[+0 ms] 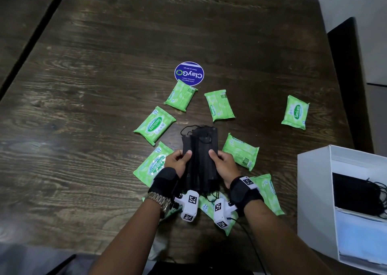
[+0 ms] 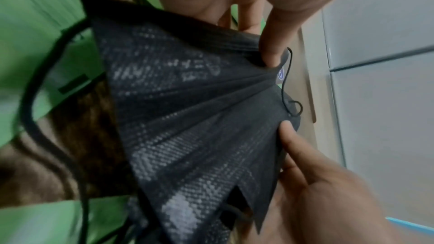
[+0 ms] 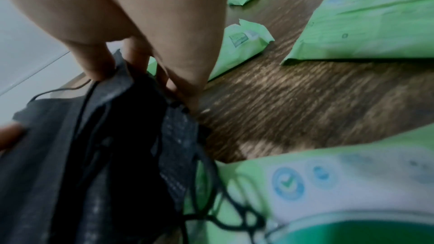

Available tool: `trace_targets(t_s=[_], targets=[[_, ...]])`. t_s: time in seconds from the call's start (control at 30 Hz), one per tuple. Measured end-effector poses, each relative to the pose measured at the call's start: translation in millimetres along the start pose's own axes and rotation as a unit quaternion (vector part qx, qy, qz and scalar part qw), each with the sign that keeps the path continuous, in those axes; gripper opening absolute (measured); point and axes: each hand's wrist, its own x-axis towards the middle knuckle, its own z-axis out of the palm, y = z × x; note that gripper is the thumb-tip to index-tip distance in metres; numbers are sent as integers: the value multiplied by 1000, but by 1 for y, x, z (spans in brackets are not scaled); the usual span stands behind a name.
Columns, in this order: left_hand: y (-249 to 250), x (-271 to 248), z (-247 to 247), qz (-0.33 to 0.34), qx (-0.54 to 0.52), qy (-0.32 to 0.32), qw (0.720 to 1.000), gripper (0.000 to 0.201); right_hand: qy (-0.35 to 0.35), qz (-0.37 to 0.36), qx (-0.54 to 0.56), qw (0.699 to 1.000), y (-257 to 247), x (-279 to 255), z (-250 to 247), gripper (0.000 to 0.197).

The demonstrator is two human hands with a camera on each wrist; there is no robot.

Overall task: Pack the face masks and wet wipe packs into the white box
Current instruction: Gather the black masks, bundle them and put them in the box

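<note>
A stack of black face masks [image 1: 200,157] is held above the table between both hands. My left hand [image 1: 178,159] grips its left edge, thumb on top. My right hand [image 1: 223,162] grips the right edge the same way. In the left wrist view the pleated masks [image 2: 187,118] fan out, with ear loops dangling. The right wrist view shows the masks [image 3: 94,146] pinched under my thumb. Several green wet wipe packs [image 1: 155,125] lie scattered around on the table. The white box [image 1: 314,191] stands at the right with black masks [image 1: 356,197] and light blue masks [image 1: 360,237] inside.
A round blue sticker [image 1: 189,73] lies on the dark wooden table [image 1: 94,107] beyond the packs. One wipe pack [image 1: 295,112] sits apart at the right. A dark chair back [image 1: 347,65] stands past the table's right edge.
</note>
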Motion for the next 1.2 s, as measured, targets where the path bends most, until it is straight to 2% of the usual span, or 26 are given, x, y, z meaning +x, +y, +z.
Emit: trace_targets(t_s=[0.07,0.17,0.27,0.33,0.4,0.47,0.57,0.73,0.77,0.8,0.87,0.93,0.97,1.03,1.1,1.13,1.2], targets=[[1,2,2,35,66,17,997,18,-7,-10,-55,998,3,1,-1,37],[1,5,6,56,105,29,993,10,-34,-7,-87,996,6,1,-3,36],[0,7,8,70,140,36,987,11,-35,-34,-143,988,8,3,-3,44],[-4,9,8,70,176,43,981,13,-9,-64,-234,970,7,3,-3,36],[-8,11,9,57,211,45,975,18,50,-83,-297,950,3,0,-1,27],[-12,10,11,46,232,46,970,24,94,-92,-330,935,1,-3,1,25],[-14,7,15,49,245,44,967,25,119,-86,-378,914,4,-6,4,23],[-10,1,11,65,252,54,964,20,201,-122,-466,853,-1,-16,-2,18],[-8,0,10,78,252,55,963,19,204,-128,-456,857,-1,-16,-3,16],[-5,-2,8,90,250,51,963,18,199,-134,-424,873,-2,-15,-4,14],[0,-3,5,118,224,26,967,15,186,-131,-317,921,-3,-13,-5,13],[7,-3,2,135,152,-29,979,13,167,-86,-199,962,-7,-12,-8,12],[13,-5,2,123,82,-65,987,12,152,-55,-134,978,-8,-12,-9,13],[27,-9,2,64,-94,-136,984,14,126,-3,-23,992,-7,-9,-11,17],[35,-8,3,6,-202,-154,967,17,107,32,28,993,-6,-7,-13,17],[36,-7,5,-15,-213,-147,966,17,97,44,46,993,-6,-6,-13,15],[31,-2,13,-29,-151,-106,982,13,59,55,91,993,-10,-9,-14,12]])
